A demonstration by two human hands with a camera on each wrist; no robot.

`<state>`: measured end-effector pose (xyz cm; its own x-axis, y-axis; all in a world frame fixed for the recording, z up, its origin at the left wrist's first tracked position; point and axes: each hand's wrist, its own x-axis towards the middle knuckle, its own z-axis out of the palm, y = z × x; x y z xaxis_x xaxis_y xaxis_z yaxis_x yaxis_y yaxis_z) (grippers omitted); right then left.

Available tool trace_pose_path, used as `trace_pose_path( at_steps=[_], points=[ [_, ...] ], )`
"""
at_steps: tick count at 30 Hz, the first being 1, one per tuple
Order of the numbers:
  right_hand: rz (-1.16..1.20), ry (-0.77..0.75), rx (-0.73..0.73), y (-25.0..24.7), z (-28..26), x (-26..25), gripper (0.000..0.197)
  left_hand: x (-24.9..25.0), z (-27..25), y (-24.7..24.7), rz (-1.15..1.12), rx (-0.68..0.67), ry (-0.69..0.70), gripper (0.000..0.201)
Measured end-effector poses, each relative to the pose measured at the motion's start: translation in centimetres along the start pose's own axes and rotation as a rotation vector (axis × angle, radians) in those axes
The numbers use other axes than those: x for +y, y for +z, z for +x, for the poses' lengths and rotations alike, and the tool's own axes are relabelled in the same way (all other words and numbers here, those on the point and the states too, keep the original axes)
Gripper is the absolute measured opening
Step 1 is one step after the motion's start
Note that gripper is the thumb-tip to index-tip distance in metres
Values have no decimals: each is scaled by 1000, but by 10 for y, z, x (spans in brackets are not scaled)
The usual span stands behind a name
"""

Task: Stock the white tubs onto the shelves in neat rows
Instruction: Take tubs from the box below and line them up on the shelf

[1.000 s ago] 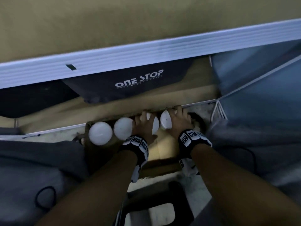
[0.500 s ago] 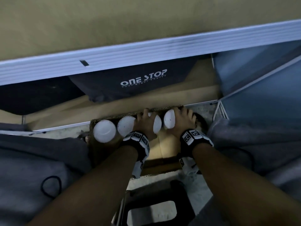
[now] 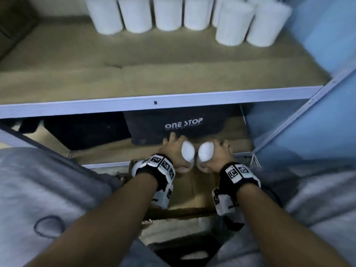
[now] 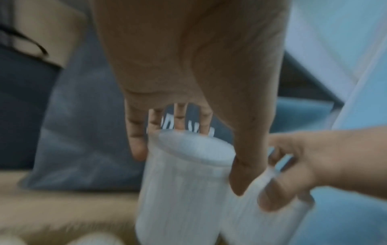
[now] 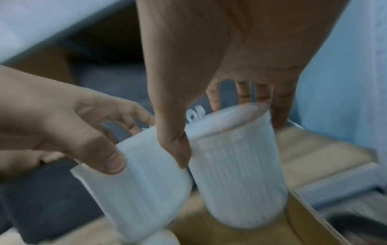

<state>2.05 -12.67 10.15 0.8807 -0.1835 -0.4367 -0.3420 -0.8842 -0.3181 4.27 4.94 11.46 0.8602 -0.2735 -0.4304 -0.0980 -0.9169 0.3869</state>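
Observation:
In the head view my left hand [image 3: 175, 152] grips one white ribbed tub [image 3: 187, 153] from above, and my right hand [image 3: 216, 155] grips a second tub [image 3: 205, 153]. The two tubs hang side by side, almost touching, above an open cardboard box [image 3: 194, 191]. The left wrist view shows fingers and thumb wrapped round the tub [image 4: 184, 184] just under its lid. My right hand holds its tub [image 5: 236, 174] the same way in the right wrist view. Several white tubs [image 3: 169, 14] stand in a row at the back of the upper shelf [image 3: 154, 105], two more stand in front at its right.
A black bag [image 3: 183, 125] marked ONE STOP lies on the lower shelf behind my hands. A blue wall [image 3: 308, 122] and a slanted shelf post close off the right side. More tub lids [image 4: 96, 238] show in the box below. Bare brown board fronts the upper shelf.
Both hands have lifted their tubs up out of the box and brought them closer together. The view has tilted up, so the upper shelf with its tubs now shows.

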Motion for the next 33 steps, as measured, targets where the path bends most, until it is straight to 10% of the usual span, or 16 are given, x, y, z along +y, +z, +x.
trace_pose_path(
  at_steps=[18, 33],
  points=[
    [129, -436, 257, -170, -127, -71, 71, 36, -127, -190, 58, 261, 172, 84],
    [239, -475, 442, -231, -70, -129, 63, 37, -98, -268, -5, 482, 123, 76]
  ],
)
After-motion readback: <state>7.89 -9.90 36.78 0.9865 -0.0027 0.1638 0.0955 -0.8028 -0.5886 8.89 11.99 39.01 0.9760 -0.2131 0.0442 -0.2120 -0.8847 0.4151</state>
